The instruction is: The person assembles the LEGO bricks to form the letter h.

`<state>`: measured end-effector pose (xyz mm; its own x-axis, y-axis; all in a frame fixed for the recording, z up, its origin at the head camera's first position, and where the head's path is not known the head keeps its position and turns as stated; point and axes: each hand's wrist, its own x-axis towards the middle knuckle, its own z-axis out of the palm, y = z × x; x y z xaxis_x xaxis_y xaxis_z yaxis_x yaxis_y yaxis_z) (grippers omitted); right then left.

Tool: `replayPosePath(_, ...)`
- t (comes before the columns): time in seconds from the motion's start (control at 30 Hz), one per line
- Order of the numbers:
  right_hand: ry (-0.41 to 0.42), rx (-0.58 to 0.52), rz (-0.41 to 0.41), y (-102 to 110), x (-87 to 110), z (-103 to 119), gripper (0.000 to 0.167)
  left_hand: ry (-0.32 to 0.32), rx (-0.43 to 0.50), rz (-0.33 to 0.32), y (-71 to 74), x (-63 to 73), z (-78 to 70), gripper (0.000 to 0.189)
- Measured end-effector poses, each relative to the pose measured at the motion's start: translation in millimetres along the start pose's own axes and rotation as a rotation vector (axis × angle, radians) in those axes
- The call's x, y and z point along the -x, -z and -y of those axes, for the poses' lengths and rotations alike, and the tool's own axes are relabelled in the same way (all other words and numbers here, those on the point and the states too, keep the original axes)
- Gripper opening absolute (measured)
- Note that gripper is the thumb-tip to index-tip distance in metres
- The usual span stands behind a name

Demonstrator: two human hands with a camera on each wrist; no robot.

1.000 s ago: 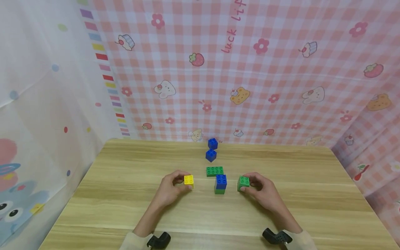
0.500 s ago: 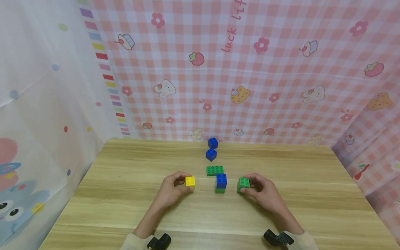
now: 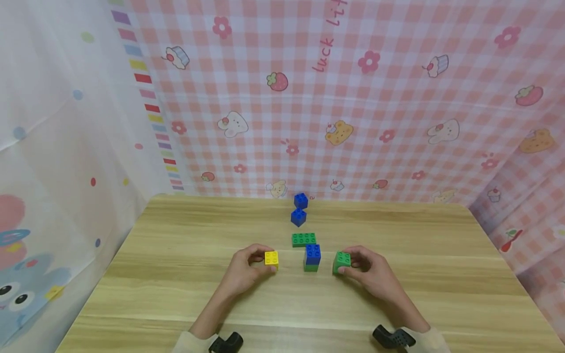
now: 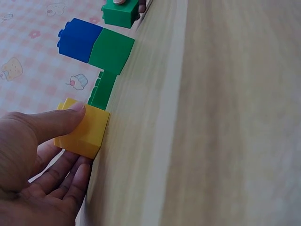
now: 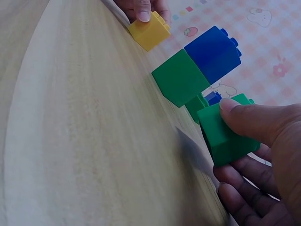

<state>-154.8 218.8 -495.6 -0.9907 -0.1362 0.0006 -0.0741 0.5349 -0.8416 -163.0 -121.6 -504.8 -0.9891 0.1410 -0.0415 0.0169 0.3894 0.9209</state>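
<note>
My left hand point(image 3: 244, 269) pinches a yellow toy building block point(image 3: 271, 260) between thumb and fingers, low over the table. On the other side, my right hand point(image 3: 372, 271) grips a green block point(image 3: 342, 262) the same way; a gap to the table shows under its edge in the right wrist view. Midway between the hands stands a stack: a blue block point(image 3: 313, 254) on top of a green block point(image 4: 111, 51). Neither held block touches this stack. Just behind it, a long flat green block point(image 3: 303, 239) lies studs up.
Two loose blue blocks, a nearer one point(image 3: 298, 217) and a farther one point(image 3: 301, 200), sit close together toward the back edge of the wooden table point(image 3: 176, 294). A pink checked cloth point(image 3: 265, 108) hangs right behind that edge.
The left hand has moved slightly right with the yellow block, toward the stack. The right hand has brought the green block slightly left. The stack and loose blocks stay in place.
</note>
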Motion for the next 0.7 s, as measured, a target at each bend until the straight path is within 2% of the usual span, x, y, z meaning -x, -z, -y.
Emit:
replayPosePath(0.27, -0.009, -0.003, 0.018, -1.4, 2.0, -0.2, 0.038, 0.001, -0.008, 0.003, -1.5, 1.2, 0.4, 0.036)
replayPosePath(0.7, 0.030, -0.015, 0.048, -3.8, 4.8, -0.4, 0.037, -0.007, 0.000, 0.011, -2.5, 2.5, 1.7, 0.037)
